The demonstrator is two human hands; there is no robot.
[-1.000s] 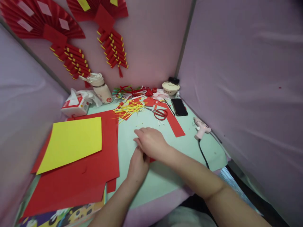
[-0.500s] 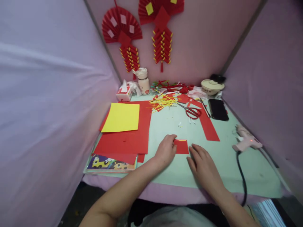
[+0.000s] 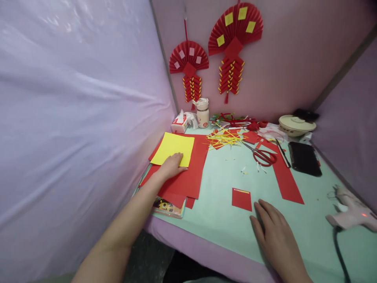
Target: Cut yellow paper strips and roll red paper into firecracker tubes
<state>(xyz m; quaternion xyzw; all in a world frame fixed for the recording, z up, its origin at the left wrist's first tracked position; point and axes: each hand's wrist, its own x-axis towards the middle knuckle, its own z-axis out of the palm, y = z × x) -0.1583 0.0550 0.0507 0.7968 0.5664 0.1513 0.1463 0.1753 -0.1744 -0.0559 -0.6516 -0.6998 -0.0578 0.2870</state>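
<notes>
My left hand [image 3: 172, 166] lies over the lower right part of a square yellow sheet of paper [image 3: 172, 147], fingers stretched out and thumb apart. Larger red sheets [image 3: 196, 169] are stacked beneath the yellow one. Flat on the table, my right hand [image 3: 273, 230] is open, its fingertips just right of a small red paper square [image 3: 242, 199]. That square has a thin yellow strip along its top edge and no hand touches it.
Yellow paper strips [image 3: 225, 138], red-handled scissors [image 3: 262, 156] and a long red strip [image 3: 287, 181] lie farther back. A glue gun [image 3: 349, 208] with a red light and a black phone [image 3: 304, 158] are at right. A bottle [image 3: 202, 114] and tissue box [image 3: 179, 124] stand behind.
My left hand has left the small red square and moved left onto the yellow sheet. My right hand stays beside the square. The view has turned left.
</notes>
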